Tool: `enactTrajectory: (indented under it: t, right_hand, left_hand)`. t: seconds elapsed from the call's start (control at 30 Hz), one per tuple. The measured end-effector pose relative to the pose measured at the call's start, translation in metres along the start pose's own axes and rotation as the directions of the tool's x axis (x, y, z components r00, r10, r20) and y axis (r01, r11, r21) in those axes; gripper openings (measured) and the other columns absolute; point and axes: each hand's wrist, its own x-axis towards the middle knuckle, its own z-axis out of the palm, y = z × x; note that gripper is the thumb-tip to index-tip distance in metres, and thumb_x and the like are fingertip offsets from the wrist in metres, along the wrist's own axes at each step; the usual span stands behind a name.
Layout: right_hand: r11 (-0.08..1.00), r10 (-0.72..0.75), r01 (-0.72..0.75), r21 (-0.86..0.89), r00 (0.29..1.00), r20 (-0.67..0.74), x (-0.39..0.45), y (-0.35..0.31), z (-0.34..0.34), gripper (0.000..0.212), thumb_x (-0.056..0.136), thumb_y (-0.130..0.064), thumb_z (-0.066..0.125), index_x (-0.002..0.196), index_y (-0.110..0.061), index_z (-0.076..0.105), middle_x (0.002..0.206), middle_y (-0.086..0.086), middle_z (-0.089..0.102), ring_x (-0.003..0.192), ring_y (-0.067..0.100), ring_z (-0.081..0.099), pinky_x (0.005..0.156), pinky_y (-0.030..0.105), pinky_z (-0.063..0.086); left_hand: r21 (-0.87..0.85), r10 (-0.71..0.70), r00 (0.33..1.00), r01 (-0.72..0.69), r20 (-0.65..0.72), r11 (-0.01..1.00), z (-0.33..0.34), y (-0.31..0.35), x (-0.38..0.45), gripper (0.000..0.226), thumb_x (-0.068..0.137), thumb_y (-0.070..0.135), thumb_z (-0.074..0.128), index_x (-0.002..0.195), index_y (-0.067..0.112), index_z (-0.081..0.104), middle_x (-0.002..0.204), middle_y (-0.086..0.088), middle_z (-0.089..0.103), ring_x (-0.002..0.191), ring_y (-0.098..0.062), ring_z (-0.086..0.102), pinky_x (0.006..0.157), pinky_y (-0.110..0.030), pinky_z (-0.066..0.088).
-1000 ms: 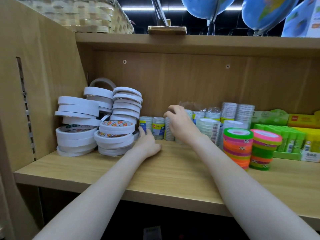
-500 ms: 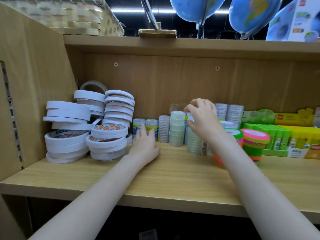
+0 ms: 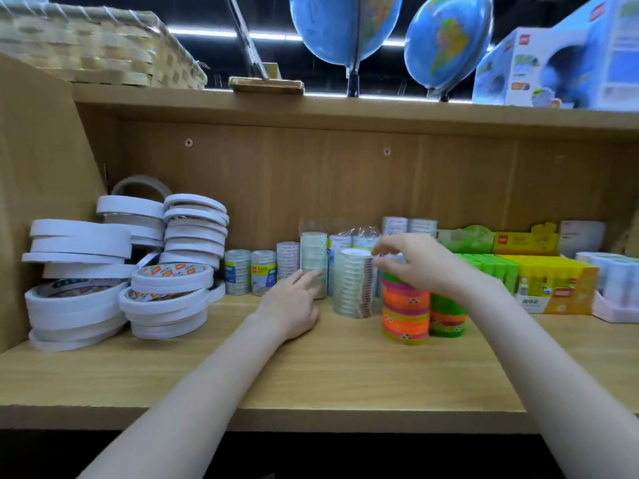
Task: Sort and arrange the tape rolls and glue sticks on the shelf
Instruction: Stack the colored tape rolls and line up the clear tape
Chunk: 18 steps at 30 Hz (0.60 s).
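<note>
Stacks of white tape rolls (image 3: 77, 285) fill the left of the wooden shelf (image 3: 311, 375). Small clear tape stacks (image 3: 262, 276) line the back. My left hand (image 3: 294, 304) rests on the shelf, its straight fingers touching the base of a tall clear tape stack (image 3: 314, 261). Another clear tape stack (image 3: 352, 285) stands a little nearer. My right hand (image 3: 415, 264) hovers beside its top rim with loosely curled fingers that hold nothing. Under that hand stand an orange tape stack (image 3: 406, 314) and a green tape stack (image 3: 447, 316). Green glue sticks (image 3: 491, 267) and yellow glue sticks (image 3: 553, 281) sit in boxes at the right.
The wooden side panel (image 3: 41, 160) closes the left end. A pink tray (image 3: 615, 309) of pale rolls sits at the far right. The upper shelf carries a wicker basket (image 3: 96, 50), two globes (image 3: 345, 25) and a boxed globe (image 3: 570, 63). Bare shelf lies in front.
My right hand set the clear tape stack it gripped down on the shelf and drew off to the right. My left hand slid right to the tall clear stack.
</note>
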Motion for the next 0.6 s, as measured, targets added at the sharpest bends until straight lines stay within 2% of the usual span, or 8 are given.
enactTrajectory:
  t: [0.17, 0.27, 0.37, 0.5, 0.53, 0.6]
  right_hand:
    - [0.994, 0.032, -0.025, 0.110, 0.997, -0.064, -0.009, 0.016, -0.001, 0.025, 0.097, -0.018, 0.044, 0.108, -0.009, 0.064, 0.109, 0.007, 0.066, 0.106, 0.022, 0.057, 0.079, 0.026, 0.036]
    - [0.990, 0.042, -0.028, 0.140, 0.994, -0.096, -0.013, 0.024, -0.003, 0.027, 0.098, -0.014, 0.041, 0.110, -0.009, 0.065, 0.114, 0.005, 0.065, 0.110, 0.020, 0.056, 0.082, 0.023, 0.034]
    - [0.990, 0.049, -0.035, 0.134, 0.994, -0.098, -0.017, 0.030, -0.008, 0.028, 0.098, -0.014, 0.039, 0.111, -0.009, 0.064, 0.113, 0.006, 0.066, 0.109, 0.021, 0.056, 0.083, 0.025, 0.035]
    - [0.986, 0.054, -0.051, 0.161, 0.998, -0.016, -0.006, 0.027, -0.016, 0.030, 0.100, -0.020, 0.038, 0.117, -0.013, 0.062, 0.111, 0.003, 0.063, 0.110, 0.022, 0.054, 0.084, 0.028, 0.038]
    - [0.986, 0.034, -0.037, 0.165, 0.999, 0.022, 0.000, 0.022, -0.018, 0.031, 0.100, -0.022, 0.038, 0.121, -0.015, 0.059, 0.115, 0.002, 0.060, 0.114, 0.020, 0.052, 0.088, 0.028, 0.038]
    - [0.990, -0.019, 0.000, 0.144, 0.991, 0.130, 0.014, 0.007, -0.018, 0.035, 0.100, -0.028, 0.037, 0.130, -0.018, 0.053, 0.131, 0.003, 0.051, 0.125, 0.018, 0.043, 0.099, 0.029, 0.033]
  left_hand:
    - [-0.109, -0.016, 0.994, 0.028, 0.111, 0.994, 0.002, -0.002, 0.004, 0.052, 0.098, 0.023, 0.033, 0.147, 0.008, 0.023, 0.158, 0.006, -0.001, 0.145, -0.016, -0.002, 0.115, -0.029, 0.010]
    - [-0.117, -0.012, 0.998, 0.020, 0.067, 0.993, 0.003, -0.002, 0.002, 0.049, 0.097, 0.021, 0.036, 0.144, 0.009, 0.032, 0.158, 0.003, 0.005, 0.144, -0.016, 0.007, 0.114, -0.028, 0.014]
    - [-0.072, -0.029, 1.000, 0.029, -0.003, 0.997, 0.003, -0.001, 0.000, 0.046, 0.094, 0.022, 0.039, 0.139, 0.013, 0.040, 0.154, -0.001, 0.020, 0.139, -0.020, 0.022, 0.113, -0.033, 0.022]
    - [-0.030, -0.174, 0.976, 0.172, -0.131, 0.985, -0.004, -0.007, -0.009, 0.043, 0.093, 0.024, 0.041, 0.136, 0.016, 0.042, 0.142, -0.003, 0.032, 0.128, -0.023, 0.031, 0.103, -0.035, 0.030]
    - [-0.042, -0.208, 0.971, 0.205, -0.115, 0.978, -0.005, -0.011, -0.012, 0.045, 0.093, 0.024, 0.041, 0.138, 0.016, 0.039, 0.144, -0.004, 0.029, 0.129, -0.024, 0.029, 0.104, -0.036, 0.030]
    - [-0.064, -0.243, 0.970, 0.243, 0.003, 0.968, -0.004, -0.019, -0.016, 0.051, 0.094, 0.025, 0.042, 0.144, 0.016, 0.031, 0.152, -0.005, 0.018, 0.137, -0.027, 0.019, 0.110, -0.037, 0.026]
